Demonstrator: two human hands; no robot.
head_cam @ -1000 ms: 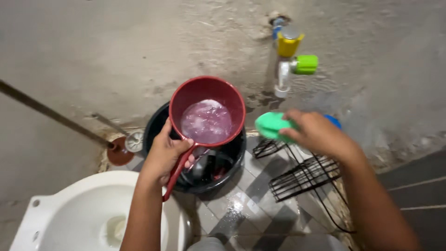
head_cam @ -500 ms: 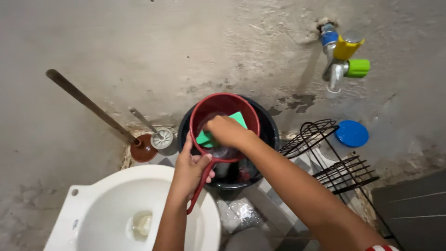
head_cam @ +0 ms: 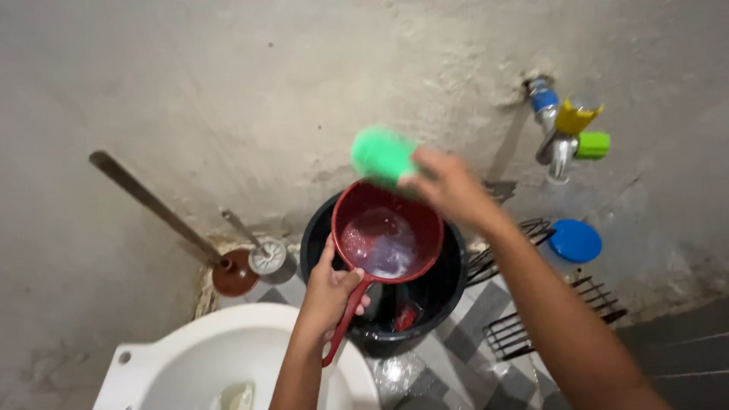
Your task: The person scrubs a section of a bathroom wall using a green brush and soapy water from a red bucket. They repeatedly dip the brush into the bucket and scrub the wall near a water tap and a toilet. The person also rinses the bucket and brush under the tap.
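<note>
Two hands worked beside a white toilet, above a black bucket standing on the checkered floor. Over the bucket, the left hand was clenched around the handle of a red dipper holding foamy water. Just beyond its rim, the right hand pinched a blurred green sponge.

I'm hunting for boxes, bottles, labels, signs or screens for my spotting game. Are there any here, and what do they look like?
No labels, signs or screens show.
Container: right of the black bucket, beside the wire rack; pale body, round blue lid.
Nothing else is packaged: the left hand holds a red dipper, the right hand a green sponge.
</note>
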